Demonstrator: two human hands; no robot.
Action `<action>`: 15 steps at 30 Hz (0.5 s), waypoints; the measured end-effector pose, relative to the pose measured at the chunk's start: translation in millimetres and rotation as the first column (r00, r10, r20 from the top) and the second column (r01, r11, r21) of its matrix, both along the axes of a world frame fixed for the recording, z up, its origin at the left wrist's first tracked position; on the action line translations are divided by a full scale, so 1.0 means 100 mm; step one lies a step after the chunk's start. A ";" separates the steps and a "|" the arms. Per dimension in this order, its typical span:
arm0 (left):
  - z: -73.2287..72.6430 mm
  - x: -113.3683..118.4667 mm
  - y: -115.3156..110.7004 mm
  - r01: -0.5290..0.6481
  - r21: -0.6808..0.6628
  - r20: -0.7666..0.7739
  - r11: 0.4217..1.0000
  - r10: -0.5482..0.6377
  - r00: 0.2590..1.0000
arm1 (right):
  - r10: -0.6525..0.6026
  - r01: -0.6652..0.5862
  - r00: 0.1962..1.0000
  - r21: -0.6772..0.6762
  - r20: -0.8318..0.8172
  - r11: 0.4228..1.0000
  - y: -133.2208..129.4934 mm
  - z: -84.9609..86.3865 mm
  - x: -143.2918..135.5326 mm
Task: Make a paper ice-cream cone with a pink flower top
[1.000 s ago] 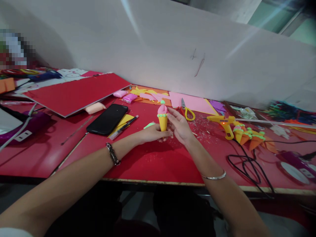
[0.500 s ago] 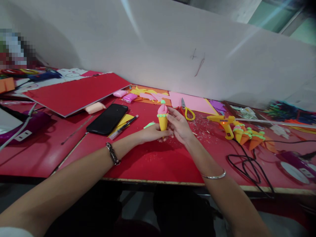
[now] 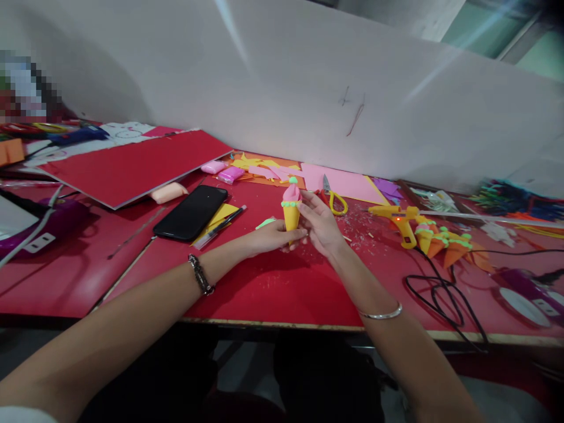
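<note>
A craft ice cream cone (image 3: pixel 291 216) stands upright between my hands, above the red table. It has a yellow cone, a green beaded trim, a pink swirl and a green ball on top. My left hand (image 3: pixel 275 236) is closed around its lower part, with the thumb across the front. From the right, my right hand (image 3: pixel 321 222) holds the cone's upper side near the trim with its fingertips; part of its grip is hidden. A light green piece (image 3: pixel 265 223) lies just behind my left hand.
Yellow-handled scissors (image 3: pixel 335 200) lie behind my right hand. A yellow glue gun (image 3: pixel 400 222) with a lit light rests right, beside several finished cones (image 3: pixel 456 249) and a black cable (image 3: pixel 434 299). Left are a phone (image 3: pixel 191 212), a pen (image 3: pixel 220 226) and a red board (image 3: pixel 136 164).
The cone has tilted very slightly, its top shifting a little to the right and up. Both hands keep nearly the same place and hold.
</note>
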State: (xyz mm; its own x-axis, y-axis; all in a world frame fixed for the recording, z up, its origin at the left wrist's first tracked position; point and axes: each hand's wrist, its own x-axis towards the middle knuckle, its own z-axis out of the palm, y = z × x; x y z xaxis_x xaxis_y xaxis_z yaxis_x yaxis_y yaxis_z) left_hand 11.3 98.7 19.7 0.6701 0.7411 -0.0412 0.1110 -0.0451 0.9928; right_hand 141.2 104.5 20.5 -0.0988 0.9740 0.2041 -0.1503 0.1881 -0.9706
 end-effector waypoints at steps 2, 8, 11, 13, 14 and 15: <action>-0.02 0.00 0.02 -0.007 0.039 0.033 0.999 0.006 0.999 | 0.003 -0.003 1.000 0.023 0.001 1.000 0.00 0.00 -0.01; -0.07 -0.01 0.10 -0.205 0.053 0.208 0.977 0.190 0.959 | 0.011 -0.019 0.996 0.092 0.086 0.996 0.02 -0.02 -0.02; -0.08 -0.02 0.13 -0.288 0.053 0.227 0.956 0.269 0.936 | -0.030 -0.006 0.975 0.162 0.220 0.987 0.00 -0.02 -0.01; -0.08 -0.02 0.14 -0.338 0.066 0.213 0.939 0.317 0.924 | -0.099 0.032 0.957 0.242 0.273 0.970 -0.01 -0.01 -0.01; -0.07 -0.03 0.14 -0.356 0.074 0.205 0.932 0.335 0.920 | -0.138 0.051 0.946 0.284 0.294 0.958 -0.01 0.00 0.00; -0.07 -0.03 0.14 -0.370 0.081 0.198 0.925 0.349 0.916 | -0.171 0.065 0.933 0.319 0.316 0.946 -0.02 0.01 0.00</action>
State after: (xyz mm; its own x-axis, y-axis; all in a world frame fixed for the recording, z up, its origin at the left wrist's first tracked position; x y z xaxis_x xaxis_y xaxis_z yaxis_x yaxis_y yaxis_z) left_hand 8.4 112.8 12.7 0.3458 0.9258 0.1525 -0.0358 -0.1494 0.9881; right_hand 141.4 102.8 21.3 -0.1012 0.8812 0.4618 0.2149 0.4726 -0.8547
